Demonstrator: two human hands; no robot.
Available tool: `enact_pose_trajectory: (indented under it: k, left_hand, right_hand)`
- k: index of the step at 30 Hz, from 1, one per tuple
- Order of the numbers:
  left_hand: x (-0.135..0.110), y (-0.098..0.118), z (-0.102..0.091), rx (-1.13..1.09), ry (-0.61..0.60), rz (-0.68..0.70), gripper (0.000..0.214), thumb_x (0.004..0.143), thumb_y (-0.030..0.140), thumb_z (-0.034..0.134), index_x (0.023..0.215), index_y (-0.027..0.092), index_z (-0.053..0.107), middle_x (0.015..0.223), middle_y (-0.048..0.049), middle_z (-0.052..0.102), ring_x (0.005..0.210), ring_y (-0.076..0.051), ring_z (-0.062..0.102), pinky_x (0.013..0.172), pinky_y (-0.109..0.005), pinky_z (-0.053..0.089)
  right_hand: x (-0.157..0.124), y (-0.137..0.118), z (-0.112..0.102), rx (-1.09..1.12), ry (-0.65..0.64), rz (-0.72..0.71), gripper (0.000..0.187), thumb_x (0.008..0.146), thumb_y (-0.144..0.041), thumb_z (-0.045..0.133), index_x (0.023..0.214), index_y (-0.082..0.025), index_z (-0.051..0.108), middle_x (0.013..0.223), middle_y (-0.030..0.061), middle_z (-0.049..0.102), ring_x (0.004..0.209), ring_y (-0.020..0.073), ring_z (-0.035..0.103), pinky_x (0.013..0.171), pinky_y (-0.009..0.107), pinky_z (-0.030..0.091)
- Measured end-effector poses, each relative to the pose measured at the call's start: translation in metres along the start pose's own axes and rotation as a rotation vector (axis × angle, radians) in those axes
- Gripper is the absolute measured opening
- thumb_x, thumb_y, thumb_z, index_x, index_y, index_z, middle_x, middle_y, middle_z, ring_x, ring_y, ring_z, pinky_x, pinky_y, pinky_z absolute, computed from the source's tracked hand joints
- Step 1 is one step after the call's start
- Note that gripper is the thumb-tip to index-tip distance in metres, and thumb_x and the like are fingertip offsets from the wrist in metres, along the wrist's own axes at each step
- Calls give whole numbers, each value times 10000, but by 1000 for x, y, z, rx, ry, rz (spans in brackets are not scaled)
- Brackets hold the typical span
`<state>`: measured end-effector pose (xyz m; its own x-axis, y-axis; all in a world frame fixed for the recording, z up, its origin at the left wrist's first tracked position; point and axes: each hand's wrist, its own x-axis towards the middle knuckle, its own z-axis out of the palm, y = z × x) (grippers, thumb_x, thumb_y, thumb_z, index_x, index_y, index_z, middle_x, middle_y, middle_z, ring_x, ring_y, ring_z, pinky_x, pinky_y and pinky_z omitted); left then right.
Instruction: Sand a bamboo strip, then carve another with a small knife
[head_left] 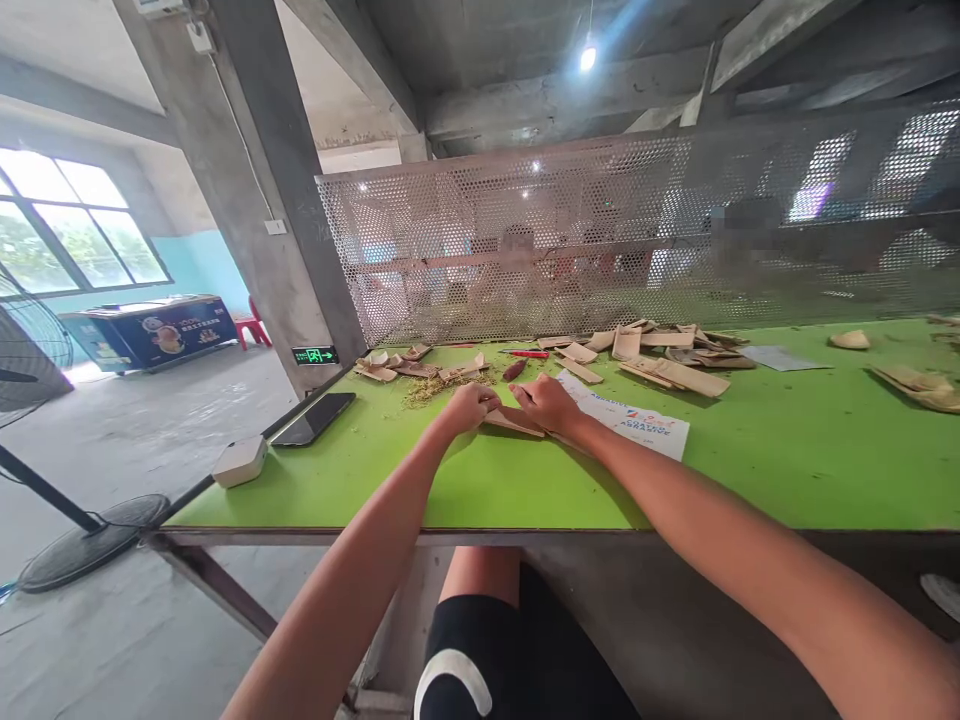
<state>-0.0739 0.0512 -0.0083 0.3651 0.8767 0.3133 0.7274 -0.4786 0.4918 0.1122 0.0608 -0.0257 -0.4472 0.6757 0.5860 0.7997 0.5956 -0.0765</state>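
Over the near middle of the green table, my left hand [471, 408] is closed with its fingers pinched on the left end of a pale, flat wooden piece [513, 424]. My right hand [553, 405] is curled shut at the right end of that piece. Whatever its fingers grip is hidden. A white sheet printed "coated abrasive" [652, 428] lies partly beneath my right wrist. Just beyond my hands are a dark reddish-brown object [514, 370] and a red pen-like tool [529, 353]. Shavings [427, 390] lie beyond my left hand.
Curved wooden pieces [675, 370] are heaped at the back right, with others [379, 368] at the back left. A dark tablet [315, 418] and a white box [240, 461] sit near the left edge. A perforated metal screen [525, 240] closes off the table's back.
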Motion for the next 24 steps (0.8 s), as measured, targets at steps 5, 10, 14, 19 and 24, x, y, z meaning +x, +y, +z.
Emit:
enact_pose_trajectory:
  k: [5,10,14,19,24]
  left_hand:
    - [2,-1,6,4,72,-11,237,812,206,491,627,122,612,580,3,478,619,-130,401,594,-255,288]
    - [4,-3,9,-9,108,3,253,825,220,479,599,139,560,578,9,460,626,-130,389,607,-258,285]
    - [3,-4,8,-51,71,24,256,818,228,473,585,141,533,588,16,445,636,-123,386,599,-250,283]
    - [2,-2,6,-85,30,45,256,786,239,471,544,154,468,558,25,361,612,-114,333,570,-254,248]
    - [1,0,4,-98,-11,72,295,758,247,460,508,181,320,554,29,251,587,-104,256,562,-276,184]
  right_hand:
    - [0,-7,2,-39,5,-12,590,1023,-372,290,556,-169,589,512,48,548,515,136,360,677,305,268]
    - [0,-16,5,13,16,32,598,1027,-378,280,577,-169,614,564,73,604,548,154,433,623,316,231]
    - [-2,-13,7,-4,54,42,604,1025,-397,276,572,-173,607,549,73,593,546,157,432,622,319,228]
    - [0,-4,8,16,79,71,611,1020,-407,285,559,-176,613,527,62,579,518,147,422,606,319,221]
    - [2,3,7,21,45,100,593,1006,-413,317,578,-169,646,529,60,590,501,140,422,587,319,204]
